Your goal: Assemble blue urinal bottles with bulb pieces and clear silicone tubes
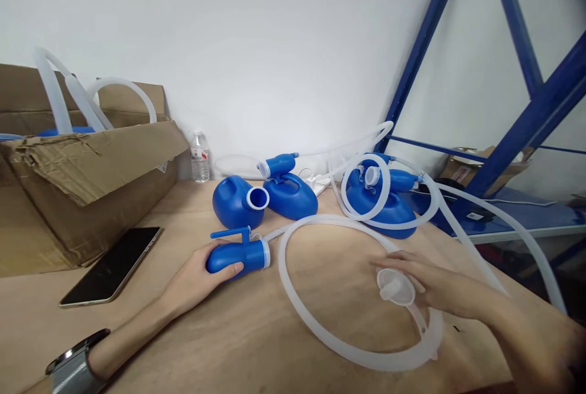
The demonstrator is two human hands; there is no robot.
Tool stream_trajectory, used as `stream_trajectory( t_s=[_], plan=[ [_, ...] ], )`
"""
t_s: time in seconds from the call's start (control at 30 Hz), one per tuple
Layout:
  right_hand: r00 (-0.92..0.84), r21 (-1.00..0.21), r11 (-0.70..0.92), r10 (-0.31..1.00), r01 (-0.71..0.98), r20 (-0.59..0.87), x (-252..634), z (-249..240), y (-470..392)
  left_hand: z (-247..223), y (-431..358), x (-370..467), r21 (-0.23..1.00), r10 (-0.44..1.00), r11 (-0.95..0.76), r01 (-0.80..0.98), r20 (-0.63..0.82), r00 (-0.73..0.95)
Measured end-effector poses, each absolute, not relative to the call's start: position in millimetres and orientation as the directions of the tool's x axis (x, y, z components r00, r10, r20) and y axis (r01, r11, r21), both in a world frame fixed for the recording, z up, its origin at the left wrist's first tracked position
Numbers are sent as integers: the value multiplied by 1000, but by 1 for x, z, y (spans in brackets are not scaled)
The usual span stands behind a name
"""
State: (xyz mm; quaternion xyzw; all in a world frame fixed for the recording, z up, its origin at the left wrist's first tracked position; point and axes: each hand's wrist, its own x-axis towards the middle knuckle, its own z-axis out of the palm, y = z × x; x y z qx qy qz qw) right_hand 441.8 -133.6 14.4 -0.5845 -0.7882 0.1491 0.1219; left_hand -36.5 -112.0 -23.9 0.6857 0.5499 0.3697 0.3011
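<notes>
"Two bare hands are out over the table [320, 296]. What has the left got?"

"The left hand [199, 272], left of lower centre, is closed round a blue plastic receiver [247, 254], thumb on the near side, the other fingers mostly hidden."

"How does that lie?"

"On its side, long axis running roughly left to right. The rounded end is in the palm and the white-collared mouth points toward the right of the frame."

"And the right?"

"The right hand [419, 275] is at right of centre, fingers stretched leftward by a translucent cap [396, 287]. It's blurred, so I can't tell whether they pinch it or just touch it. Below the cap runs a coiled clear tube [389, 361]."

"What counts most here?"

"The gap, I'd judge: the receiver's mouth faces the cap across the coil, the two well apart. The blue jug [233, 205] sits just above the receiver in the frame, its white mouth angled to the right, nearer the left hand."
</notes>
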Motion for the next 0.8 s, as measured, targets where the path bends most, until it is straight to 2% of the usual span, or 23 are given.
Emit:
stream_trajectory(
  t_s=[0.1, 0.23, 0.3, 0.43, 0.63, 0.8],
  plan=[
    [-340, -423, 296, 940, 857, -31, 428, 12, -128, -23, -112, -36, 777, 964, -264, 572, 218, 149],
    [-304, -523, 278, 952, 806, 38, 407, 30, -115, -26, -112, -37, 762, 965, -261, 593, 204, 162],
    [-333, -550, 279, 943, 787, 3, 400, 37, -107, -28, -111, -37, 759, 967, -254, 599, 196, 162],
    [-447, -580, 288, 882, 762, -150, 411, 40, -100, -29, -112, -37, 761, 964, -263, 593, 187, 188],
    [-335, -503, 229, 933, 834, -131, 446, 33, -122, -27, -116, -34, 728, 966, -258, 635, 205, 157],
    [-365, -568, 227, 920, 791, -140, 429, 20, -136, -25, -118, -33, 703, 965, -261, 662, 211, 157]
  ],
)
